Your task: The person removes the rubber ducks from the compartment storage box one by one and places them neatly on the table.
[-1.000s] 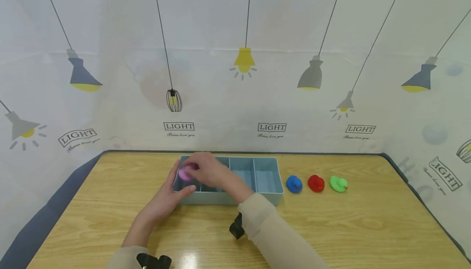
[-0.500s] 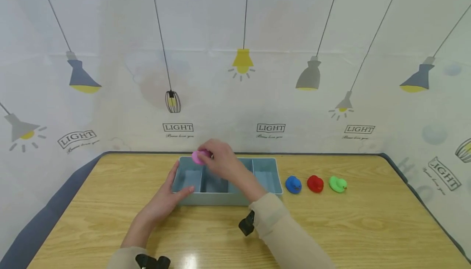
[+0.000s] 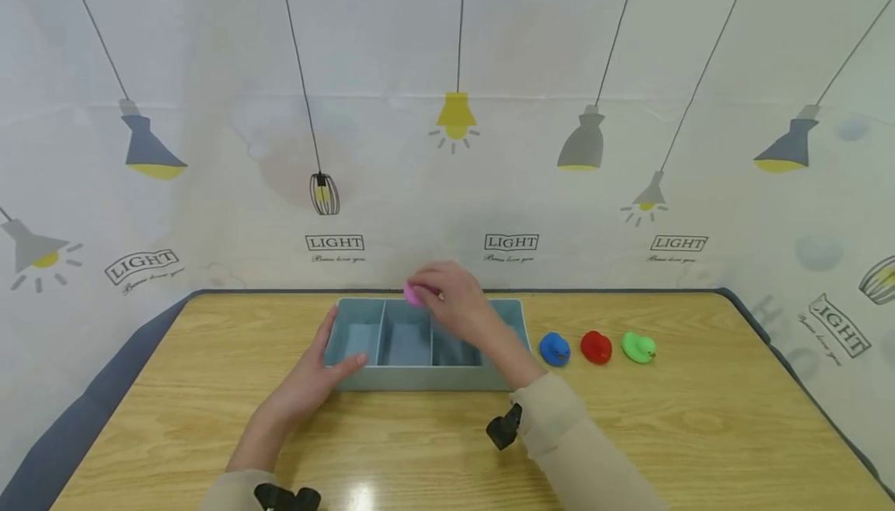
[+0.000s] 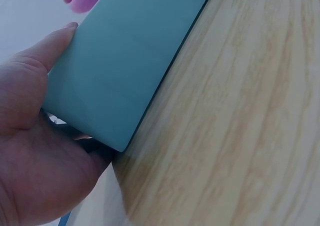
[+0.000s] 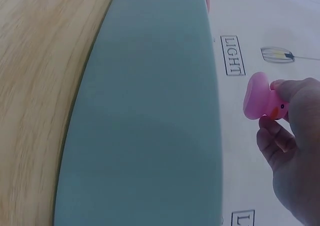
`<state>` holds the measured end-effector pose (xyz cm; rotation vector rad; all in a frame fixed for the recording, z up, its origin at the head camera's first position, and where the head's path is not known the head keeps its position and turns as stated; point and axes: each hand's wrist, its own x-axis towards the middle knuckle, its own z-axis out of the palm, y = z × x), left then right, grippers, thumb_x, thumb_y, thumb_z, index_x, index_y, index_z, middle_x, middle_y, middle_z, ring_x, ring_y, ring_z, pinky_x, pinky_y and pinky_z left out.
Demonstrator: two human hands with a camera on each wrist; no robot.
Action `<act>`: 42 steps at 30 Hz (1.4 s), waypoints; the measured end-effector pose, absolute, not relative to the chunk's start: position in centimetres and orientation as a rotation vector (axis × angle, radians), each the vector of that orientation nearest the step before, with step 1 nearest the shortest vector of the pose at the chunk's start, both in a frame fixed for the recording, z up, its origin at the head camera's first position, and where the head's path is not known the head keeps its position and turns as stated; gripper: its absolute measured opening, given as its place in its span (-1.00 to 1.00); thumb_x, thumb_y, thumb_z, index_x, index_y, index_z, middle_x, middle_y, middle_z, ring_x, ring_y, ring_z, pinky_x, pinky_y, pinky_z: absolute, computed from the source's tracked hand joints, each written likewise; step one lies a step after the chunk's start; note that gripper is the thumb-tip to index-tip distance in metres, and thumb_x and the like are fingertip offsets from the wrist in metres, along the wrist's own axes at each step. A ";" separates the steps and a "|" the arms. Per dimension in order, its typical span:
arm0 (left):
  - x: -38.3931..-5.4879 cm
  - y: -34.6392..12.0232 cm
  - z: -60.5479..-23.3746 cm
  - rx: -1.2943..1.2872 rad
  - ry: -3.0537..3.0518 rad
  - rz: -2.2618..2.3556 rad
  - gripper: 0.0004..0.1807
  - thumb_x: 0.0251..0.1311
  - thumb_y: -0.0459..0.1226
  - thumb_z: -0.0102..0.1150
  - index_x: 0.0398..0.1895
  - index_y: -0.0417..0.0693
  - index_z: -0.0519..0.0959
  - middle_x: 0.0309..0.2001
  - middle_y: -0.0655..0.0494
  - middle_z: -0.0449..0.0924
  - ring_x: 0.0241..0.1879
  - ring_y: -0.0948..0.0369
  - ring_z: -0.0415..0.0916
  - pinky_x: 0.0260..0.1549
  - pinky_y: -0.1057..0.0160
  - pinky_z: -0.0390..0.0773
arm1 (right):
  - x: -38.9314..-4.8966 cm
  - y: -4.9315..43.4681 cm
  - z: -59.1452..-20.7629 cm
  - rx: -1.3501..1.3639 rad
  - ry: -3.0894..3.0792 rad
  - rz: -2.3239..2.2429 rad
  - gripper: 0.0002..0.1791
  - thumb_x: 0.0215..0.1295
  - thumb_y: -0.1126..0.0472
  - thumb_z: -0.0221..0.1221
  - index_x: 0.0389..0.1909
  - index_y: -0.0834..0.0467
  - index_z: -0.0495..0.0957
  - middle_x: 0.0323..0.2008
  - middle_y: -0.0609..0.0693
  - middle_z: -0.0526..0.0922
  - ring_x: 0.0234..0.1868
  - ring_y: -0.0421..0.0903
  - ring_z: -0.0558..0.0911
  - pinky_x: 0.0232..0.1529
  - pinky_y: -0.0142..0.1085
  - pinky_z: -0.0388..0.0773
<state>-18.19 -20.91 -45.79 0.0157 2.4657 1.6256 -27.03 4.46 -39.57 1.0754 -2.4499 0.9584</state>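
Observation:
A pink rubber duck [image 3: 413, 294] is pinched between the thumb and fingers of my right hand [image 3: 457, 307], above the back of the box. In the right wrist view the duck [image 5: 258, 97] shows its orange beak and one eye. The grey-blue divided box [image 3: 419, 378] has a row of compartments. My left hand [image 3: 306, 385] grips its left end, thumb at the front rim and fingers along the side. The two left compartments show bare floors; my right hand and forearm partly cover those to the right.
Right of the box, a blue duck [image 3: 555, 349], a red duck [image 3: 597, 347] and a green duck [image 3: 639, 347] stand in a row on the wooden table [image 3: 699, 418]. A pale backdrop [image 3: 391, 146] printed with lamps rises behind the table's far edge.
My right hand has lifted the pink duck from the leftmost compartment and carried it up and to the right. My left hand has stayed at the box's left end.

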 end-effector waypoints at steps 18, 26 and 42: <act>-18.1 -20.9 -45.7 0.017 2.447 1.573 0.12 0.42 0.03 0.22 0.67 0.27 -0.44 0.65 -0.16 -0.47 0.58 -0.27 -0.44 0.44 -0.39 -0.22 | -27.3 11.8 -39.5 0.966 -2.433 0.937 -0.91 0.29 0.37 0.37 -0.21 0.25 0.77 -0.21 0.06 0.74 -0.28 -0.03 0.61 -0.28 -0.23 0.61; -17.9 -20.7 -45.2 0.018 2.452 1.557 0.10 0.45 0.01 0.19 0.67 0.26 -0.46 0.65 -0.17 -0.49 0.57 -0.28 -0.46 0.44 -0.39 -0.22 | -27.4 15.8 -39.2 0.852 -2.531 0.946 -0.89 0.28 0.32 0.40 -0.21 0.24 0.79 -0.18 0.07 0.75 -0.31 -0.06 0.64 -0.32 -0.28 0.62; -18.0 -20.8 -45.4 0.029 2.461 1.543 0.10 0.45 0.01 0.19 0.67 0.25 -0.47 0.65 -0.18 -0.49 0.57 -0.28 -0.46 0.44 -0.39 -0.23 | -26.4 21.8 -38.8 0.615 -2.678 1.049 -0.76 0.30 0.29 0.40 -0.05 0.28 0.75 -0.11 0.13 0.73 -0.17 0.08 0.72 -0.10 -0.05 0.72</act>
